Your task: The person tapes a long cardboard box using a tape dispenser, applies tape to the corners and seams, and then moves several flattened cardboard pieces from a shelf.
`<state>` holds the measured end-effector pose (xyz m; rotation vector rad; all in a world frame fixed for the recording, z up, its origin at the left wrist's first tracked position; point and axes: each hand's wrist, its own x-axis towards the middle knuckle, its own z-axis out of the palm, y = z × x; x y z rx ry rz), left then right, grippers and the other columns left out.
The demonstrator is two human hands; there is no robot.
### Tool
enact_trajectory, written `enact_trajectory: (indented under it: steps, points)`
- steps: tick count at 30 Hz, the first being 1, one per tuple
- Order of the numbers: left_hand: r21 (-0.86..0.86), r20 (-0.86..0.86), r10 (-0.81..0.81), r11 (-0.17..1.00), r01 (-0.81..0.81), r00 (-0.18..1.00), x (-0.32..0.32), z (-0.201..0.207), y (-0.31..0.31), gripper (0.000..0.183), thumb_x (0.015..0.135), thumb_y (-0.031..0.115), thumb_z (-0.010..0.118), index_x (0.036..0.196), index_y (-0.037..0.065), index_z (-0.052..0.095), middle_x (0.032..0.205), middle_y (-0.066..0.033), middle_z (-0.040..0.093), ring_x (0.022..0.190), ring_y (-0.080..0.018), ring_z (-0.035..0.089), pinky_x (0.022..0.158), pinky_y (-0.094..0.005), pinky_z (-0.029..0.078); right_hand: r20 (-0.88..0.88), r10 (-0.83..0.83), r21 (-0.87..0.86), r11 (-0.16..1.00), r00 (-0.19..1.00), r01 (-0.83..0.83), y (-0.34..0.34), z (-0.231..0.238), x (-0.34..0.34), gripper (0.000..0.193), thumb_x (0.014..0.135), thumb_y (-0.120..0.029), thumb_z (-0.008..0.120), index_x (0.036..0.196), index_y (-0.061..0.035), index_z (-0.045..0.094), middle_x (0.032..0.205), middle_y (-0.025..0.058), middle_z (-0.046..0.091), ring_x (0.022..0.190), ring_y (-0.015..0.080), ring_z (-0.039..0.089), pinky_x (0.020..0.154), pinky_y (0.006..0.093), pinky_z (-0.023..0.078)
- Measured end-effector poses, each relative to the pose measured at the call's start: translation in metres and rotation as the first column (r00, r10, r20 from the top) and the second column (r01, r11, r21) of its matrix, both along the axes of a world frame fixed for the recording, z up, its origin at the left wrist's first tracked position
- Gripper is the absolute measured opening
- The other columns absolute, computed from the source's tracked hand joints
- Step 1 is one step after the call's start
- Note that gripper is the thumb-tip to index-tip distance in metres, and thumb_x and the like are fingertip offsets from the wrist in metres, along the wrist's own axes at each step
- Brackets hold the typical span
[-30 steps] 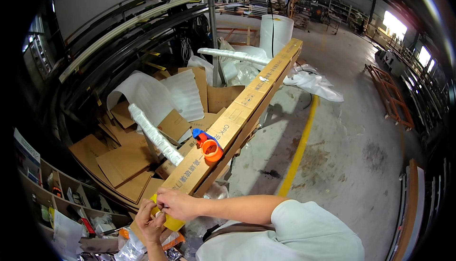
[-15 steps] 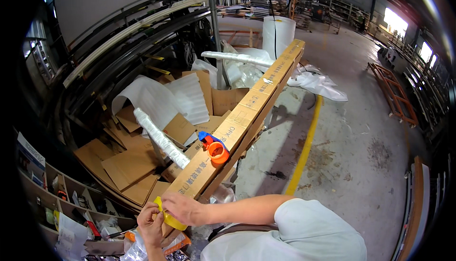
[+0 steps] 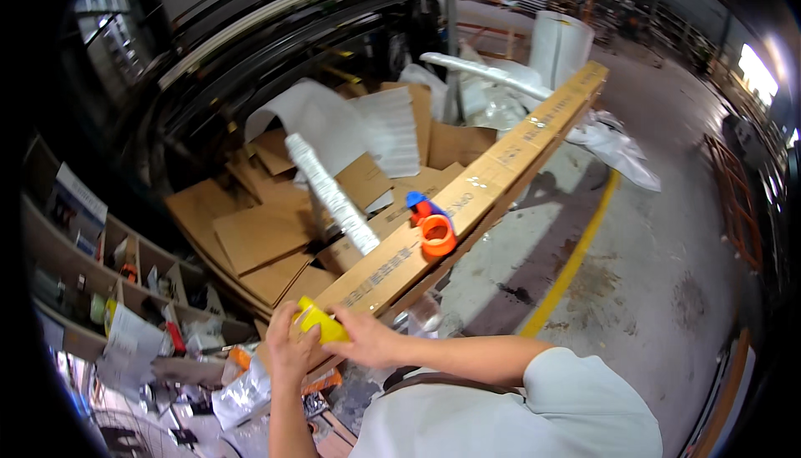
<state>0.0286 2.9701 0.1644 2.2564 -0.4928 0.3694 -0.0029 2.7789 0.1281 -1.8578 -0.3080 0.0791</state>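
My left hand [image 3: 289,343] and my right hand [image 3: 364,341] are closed on a bright yellow roll of tape [image 3: 319,321], one on each side. They are over the near end of a long, narrow cardboard box [image 3: 392,270]. Fingers cover part of the yellow roll. Farther along the box, a tape dispenser [image 3: 437,235] with an orange ring and a blue-and-red head rests on the top face, apart from both hands.
Flattened cardboard [image 3: 259,241] and white foam sheet [image 3: 325,128] are heaped left of the box. A wrapped bar [image 3: 329,195] leans there. Divided shelves [image 3: 138,291] hold small parts at the near left. A yellow floor line [image 3: 576,249] runs along the right.
The view has swung, so the box and dispenser appear farther right. My fingers have shifted from pinching at the yellow roll's edge to gripping it from both sides.
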Motion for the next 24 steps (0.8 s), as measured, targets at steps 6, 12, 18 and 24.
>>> enact_trajectory:
  steps: [6,12,18,24]
  points:
    - [-0.217,-0.175,-0.066,0.976,0.027,0.982,0.014,0.01,0.007,0.009,0.086,0.0,0.064,0.087,-0.003,0.056,0.095,-0.0106,0.066,0.09,-0.0193,0.061,0.084,-0.0294,0.048,0.367,-0.026,-0.307,0.94,0.93,0.147,-0.031,0.019,0.017,0.06,0.089,-0.032,0.075,0.133,0.0044,0.054,0.123,0.0279,0.062,0.121,0.04,0.059,0.103,0.0451,0.047]
    - [-0.147,-0.009,-0.118,0.982,0.116,0.993,0.023,0.004,0.0,0.008,0.087,0.0,0.064,0.091,-0.001,0.056,0.106,-0.0191,0.065,0.097,-0.0346,0.063,0.087,-0.0376,0.05,0.51,-0.578,-0.505,0.398,0.637,0.766,-0.198,-0.009,0.097,0.057,0.085,-0.039,0.077,0.116,0.0057,0.061,0.112,0.0258,0.061,0.109,0.0444,0.058,0.096,0.0507,0.047]
    - [-0.17,-0.059,-0.077,0.983,0.066,0.995,0.03,-0.001,0.015,0.007,0.088,-0.002,0.065,0.088,-0.002,0.058,0.106,-0.015,0.065,0.089,-0.0225,0.061,0.078,-0.0307,0.049,0.108,-0.373,-0.572,0.735,0.922,0.364,-0.19,-0.013,0.091,0.023,0.09,-0.01,0.063,0.103,0.0081,0.06,0.09,0.0327,0.067,0.093,0.0501,0.065,0.082,0.0533,0.052]
    - [-0.417,-0.215,-0.031,0.907,-0.063,0.976,0.033,-0.022,0.03,0.006,0.09,-0.003,0.064,0.086,-0.003,0.059,0.108,-0.0062,0.065,0.083,-0.0092,0.056,0.072,-0.0244,0.047,0.063,-0.197,-0.341,0.917,0.978,0.207,-0.102,0.003,0.062,0.061,0.093,-0.029,0.067,0.139,0.0068,0.049,0.131,0.0311,0.056,0.123,0.0424,0.057,0.106,0.044,0.046]
